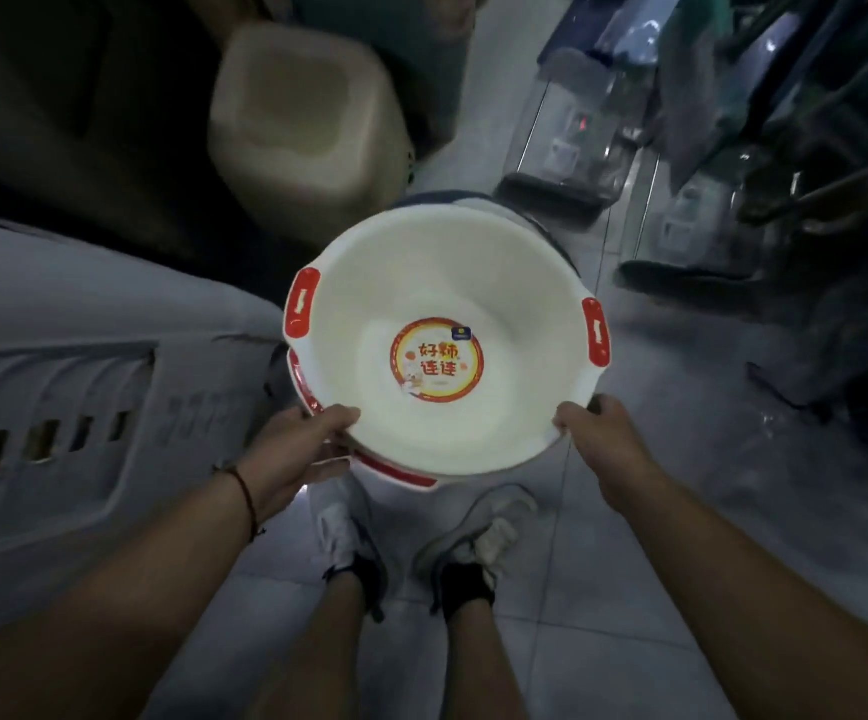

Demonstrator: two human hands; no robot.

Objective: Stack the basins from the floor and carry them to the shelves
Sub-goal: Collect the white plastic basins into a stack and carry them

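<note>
Both arms reach forward and down. Left hand (299, 449) grips the near-left rim of the white basin (442, 283), thumb over the lip, fingers curled under. Right hand (600, 433) grips the near-right rim the same way, thumb on top, fingers hidden below. A dark cord bracelet (247, 498) sits on the left wrist.

Basin held level above the feet (405, 537), clear of the floor. A second basin (395, 472) is nested under it, its red-trimmed rim showing at near left.

Floor (655, 563) is pale glossy tile. A grey slotted plastic crate (57, 387) lies left, a beige tub (301, 116) sits far left, and clear plastic boxes (572, 132) stand far right by dark shelving; all blurred.

Basin is round, smooth plastic, with red handles (303, 302) left and right and a circular red-and-yellow sticker (436, 359) in the bottom.
</note>
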